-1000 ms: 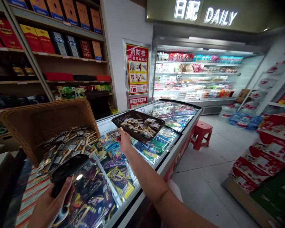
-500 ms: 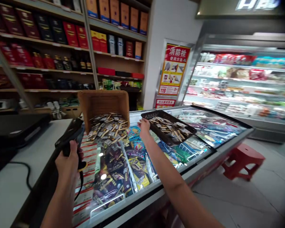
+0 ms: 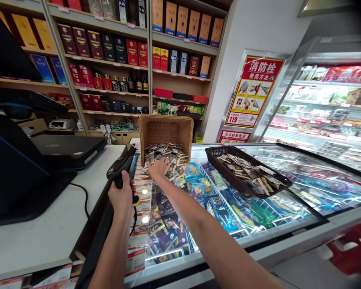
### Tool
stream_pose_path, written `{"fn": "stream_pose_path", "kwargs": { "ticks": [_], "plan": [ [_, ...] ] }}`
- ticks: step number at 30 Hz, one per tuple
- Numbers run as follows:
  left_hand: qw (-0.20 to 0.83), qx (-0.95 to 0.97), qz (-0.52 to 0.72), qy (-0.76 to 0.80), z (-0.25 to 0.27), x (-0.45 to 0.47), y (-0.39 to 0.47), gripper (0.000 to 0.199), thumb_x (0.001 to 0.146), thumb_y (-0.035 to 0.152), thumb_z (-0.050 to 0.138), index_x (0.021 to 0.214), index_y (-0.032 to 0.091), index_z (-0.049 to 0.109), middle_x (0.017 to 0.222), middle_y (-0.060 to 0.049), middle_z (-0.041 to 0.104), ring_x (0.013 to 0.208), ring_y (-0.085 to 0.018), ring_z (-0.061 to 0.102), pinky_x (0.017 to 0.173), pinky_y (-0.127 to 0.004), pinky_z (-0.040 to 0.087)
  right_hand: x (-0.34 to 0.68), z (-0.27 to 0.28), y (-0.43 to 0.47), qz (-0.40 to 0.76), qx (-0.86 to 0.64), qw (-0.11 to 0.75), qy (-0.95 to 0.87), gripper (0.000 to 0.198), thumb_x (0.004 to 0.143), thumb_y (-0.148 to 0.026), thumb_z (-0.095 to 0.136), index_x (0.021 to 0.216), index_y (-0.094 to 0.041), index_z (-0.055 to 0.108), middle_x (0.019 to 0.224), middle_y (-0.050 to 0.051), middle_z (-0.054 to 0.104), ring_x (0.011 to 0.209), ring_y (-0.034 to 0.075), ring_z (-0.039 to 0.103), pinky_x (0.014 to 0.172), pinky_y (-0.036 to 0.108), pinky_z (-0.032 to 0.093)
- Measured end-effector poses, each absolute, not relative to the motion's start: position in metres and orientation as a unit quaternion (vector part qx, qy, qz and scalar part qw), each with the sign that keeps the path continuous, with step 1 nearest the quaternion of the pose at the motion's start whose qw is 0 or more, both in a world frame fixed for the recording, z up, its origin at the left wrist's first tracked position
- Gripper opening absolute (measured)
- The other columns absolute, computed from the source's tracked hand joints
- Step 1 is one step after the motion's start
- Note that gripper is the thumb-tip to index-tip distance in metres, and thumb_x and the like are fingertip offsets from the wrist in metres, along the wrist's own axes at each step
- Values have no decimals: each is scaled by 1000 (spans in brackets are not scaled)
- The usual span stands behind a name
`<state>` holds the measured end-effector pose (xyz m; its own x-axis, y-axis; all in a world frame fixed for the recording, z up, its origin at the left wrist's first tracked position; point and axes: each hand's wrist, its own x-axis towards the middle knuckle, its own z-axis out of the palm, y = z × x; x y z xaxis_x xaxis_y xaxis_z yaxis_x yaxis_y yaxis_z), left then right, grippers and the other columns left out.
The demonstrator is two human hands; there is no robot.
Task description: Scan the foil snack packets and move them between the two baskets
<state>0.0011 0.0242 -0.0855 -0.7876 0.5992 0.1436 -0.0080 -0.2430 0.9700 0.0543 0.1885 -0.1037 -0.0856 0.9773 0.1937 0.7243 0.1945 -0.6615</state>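
Note:
My left hand (image 3: 122, 194) is wrapped round the handle of a black barcode scanner (image 3: 120, 167), held over the near left edge of the glass-topped freezer (image 3: 255, 255). A tan wicker basket (image 3: 167, 130) lies tipped on its side on the freezer, its mouth towards me. Small flat packets (image 3: 179, 160) spill out of it in a heap. On the left part of that heap rests my right hand (image 3: 159, 167), fingers spread; no packet shows clearly in it. To the right stands a dark woven tray (image 3: 228, 176) with more such packets.
A white counter (image 3: 45, 224) with a black checkout machine (image 3: 69, 148) and a cable (image 3: 86, 196) is on the left. Shelves of boxed bottles (image 3: 108, 48) line the back. A lit chiller (image 3: 327, 116) and a red stool (image 3: 351, 249) are at right.
My right hand has left the rim of the dark tray and moved left onto the packets at the wicker basket. The view has swung left. My left hand still holds the barcode scanner.

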Motion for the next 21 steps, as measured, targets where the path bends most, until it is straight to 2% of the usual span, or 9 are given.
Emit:
{"fn": "stream_pose_path", "kwargs": {
  "ticks": [3,6,8,11,13,15,18,21],
  "plan": [
    [233,213,770,555,-84,6,24,66,65,78,87,87,20,63,65,6,60,50,-9,50,45,-23,40,74,-104,187,185,-602,333,-702,33,102,-43,69,99,-14,85,137,24,72,134,41,59,113,51,39],
    [231,222,771,550,-82,12,26,68,61,78,89,86,19,65,62,7,60,49,-9,50,45,-23,40,108,-99,186,186,-602,376,-679,29,103,-39,68,87,-17,79,114,19,79,112,33,69,103,44,46],
    [234,232,764,554,-83,17,28,67,61,78,88,84,19,65,62,6,60,49,-9,51,46,-23,42,137,-94,184,234,-591,427,-643,30,101,-38,70,77,-21,71,94,10,77,98,26,71,91,36,50],
    [248,252,747,563,-86,24,33,65,59,76,89,81,20,64,61,6,61,48,-10,52,45,-23,42,184,-91,179,377,-530,526,-548,33,95,-40,74,71,-23,58,72,-2,63,76,17,66,73,25,50],
    [256,271,735,566,-87,30,34,64,59,75,90,79,21,62,59,6,60,47,-10,51,43,-23,40,215,-95,172,468,-477,564,-485,32,92,-41,75,74,-24,56,66,-6,58,66,13,60,65,22,48],
    [266,302,717,569,-90,36,35,62,61,74,90,78,22,61,59,6,59,46,-10,50,41,-23,37,244,-101,166,511,-447,578,-452,30,88,-41,76,76,-24,55,64,-7,56,61,12,56,61,22,47],
    [291,366,676,570,-94,44,34,61,64,76,88,76,22,61,60,4,61,46,-11,50,40,-23,38,276,-111,161,505,-449,600,-427,29,81,-39,78,82,-25,53,65,-8,58,60,12,57,58,21,47],
    [321,429,620,574,-98,52,33,63,65,79,87,73,21,63,59,2,61,46,-11,50,41,-24,38,293,-116,164,481,-465,616,-414,26,78,-38,77,91,-25,58,66,-10,57,60,13,55,56,21,45]
  ]
}}
